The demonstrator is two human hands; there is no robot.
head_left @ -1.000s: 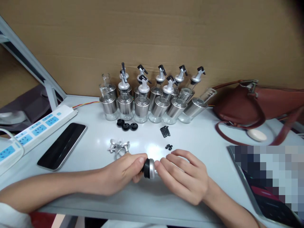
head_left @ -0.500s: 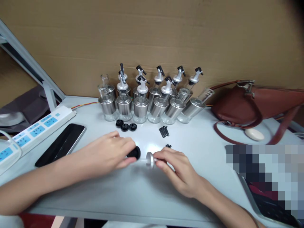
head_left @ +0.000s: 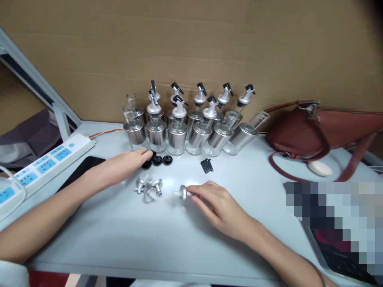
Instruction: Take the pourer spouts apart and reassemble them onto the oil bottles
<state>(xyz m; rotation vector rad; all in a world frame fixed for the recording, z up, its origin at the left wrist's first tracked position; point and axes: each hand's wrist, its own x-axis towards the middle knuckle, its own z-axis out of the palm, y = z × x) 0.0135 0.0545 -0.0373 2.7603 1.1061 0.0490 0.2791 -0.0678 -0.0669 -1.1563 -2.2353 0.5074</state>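
Note:
My left hand [head_left: 131, 162] reaches over to the row of black stoppers [head_left: 167, 160] at the foot of the bottles. Its fingers are closed on another black stopper [head_left: 146, 164], partly hidden beneath them. Between thumb and fingers of my right hand [head_left: 221, 207] is a silver spout [head_left: 183, 193], held sideways above the table, its thin clear tube pointing left. Several loose silver spouts [head_left: 149, 188] lie between my hands. Small black levers [head_left: 206, 165] rest farther back, to the right.
Glass bottles with metal sleeves [head_left: 177, 135] stand at the back, several bearing spouts. A white power strip [head_left: 48, 167] and a dark phone [head_left: 80, 171] are at left. At right are a brown bag [head_left: 338, 131], a white oval object [head_left: 320, 168] and a blurred-out area.
My left hand has moved left and back, with the black stopper, from beside the spout to the other stoppers, uncovering the loose spouts. My right hand has shifted slightly left with its spout.

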